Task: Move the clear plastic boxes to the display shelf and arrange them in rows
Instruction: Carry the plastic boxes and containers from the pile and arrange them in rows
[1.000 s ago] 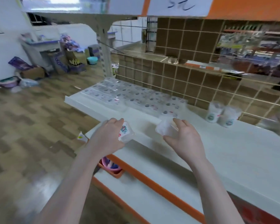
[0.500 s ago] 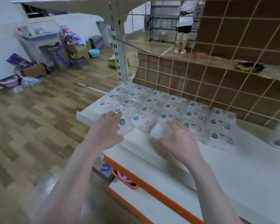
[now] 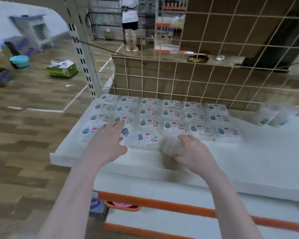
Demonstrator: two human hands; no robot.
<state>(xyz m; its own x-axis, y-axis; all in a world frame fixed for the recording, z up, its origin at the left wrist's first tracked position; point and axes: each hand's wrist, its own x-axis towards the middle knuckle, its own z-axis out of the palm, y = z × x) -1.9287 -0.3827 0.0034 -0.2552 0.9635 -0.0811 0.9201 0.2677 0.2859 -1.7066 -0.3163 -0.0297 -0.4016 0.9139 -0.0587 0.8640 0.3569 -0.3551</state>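
Two hands: left hand (image 3: 107, 142) and right hand (image 3: 195, 152) over the display shelf (image 3: 248, 161).
Surface: white shelf, wire grid back (image 3: 214, 66); brown plank floor (image 3: 24, 135) left of the fingers.
Stock: clear plastic boxes (image 3: 171, 116) with printed labels, in rows just beyond the fingers.
Left fingers: curled on a labelled box (image 3: 126, 133), at the front row.
Right fingers: clamped on a clear box (image 3: 169, 147), at the front row's edge.
Unclear: motion blur; containers (image 3: 271, 116) far right smeared.

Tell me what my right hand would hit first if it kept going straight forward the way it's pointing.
Probably the front row of clear boxes on the shelf. The right hand holds its own box almost against them; depth is blurry.
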